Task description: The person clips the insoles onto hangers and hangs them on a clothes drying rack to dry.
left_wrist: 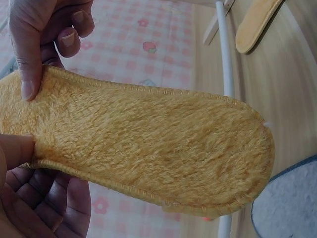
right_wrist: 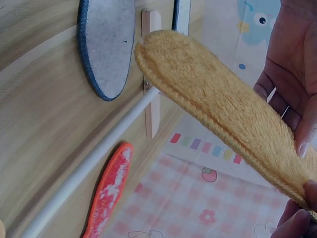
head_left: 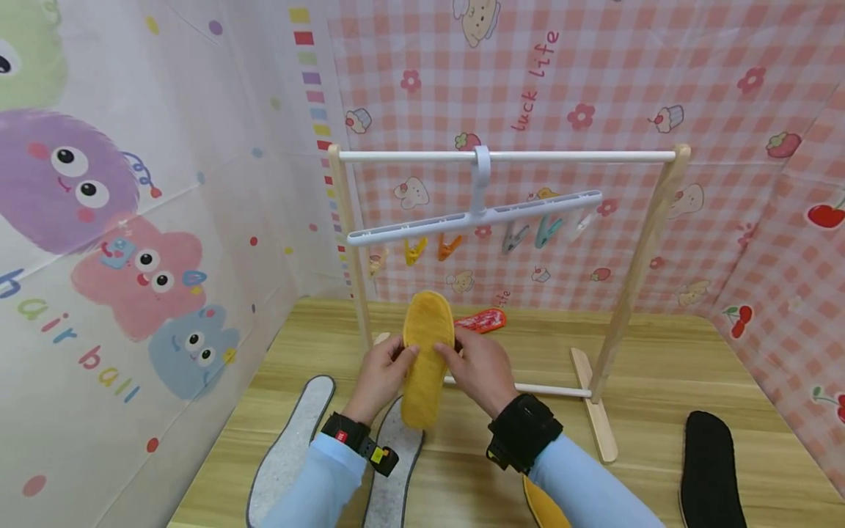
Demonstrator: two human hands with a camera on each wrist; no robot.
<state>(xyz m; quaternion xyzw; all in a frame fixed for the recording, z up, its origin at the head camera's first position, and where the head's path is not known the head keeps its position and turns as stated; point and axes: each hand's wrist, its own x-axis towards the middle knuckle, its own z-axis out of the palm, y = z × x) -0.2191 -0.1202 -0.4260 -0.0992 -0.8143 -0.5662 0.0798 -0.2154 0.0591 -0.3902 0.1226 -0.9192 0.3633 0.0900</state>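
A fuzzy yellow insole (head_left: pixel 428 381) is held upright between both hands in front of the rack. My left hand (head_left: pixel 383 369) pinches its left edge at mid-length, thumb on the near face and fingers behind. On the opposite edge my right hand (head_left: pixel 484 367) pinches it the same way. The left wrist view gives its plush pile and stitched rim up close, with the left thumb (left_wrist: pixel 19 149) pressed on it. A white hanger (head_left: pixel 477 215) hangs tilted from the rack's top bar above, carrying several small coloured clips (head_left: pixel 415 251).
The wooden rack (head_left: pixel 643 271) stands on the wood-grain table, a white bar (head_left: pixel 553 390) low across it. Grey insoles (head_left: pixel 290 455) lie at left, a red one (head_left: pixel 485 320) behind, another yellow one (head_left: pixel 544 506) by the right forearm, a black one (head_left: pixel 711 469) at far right.
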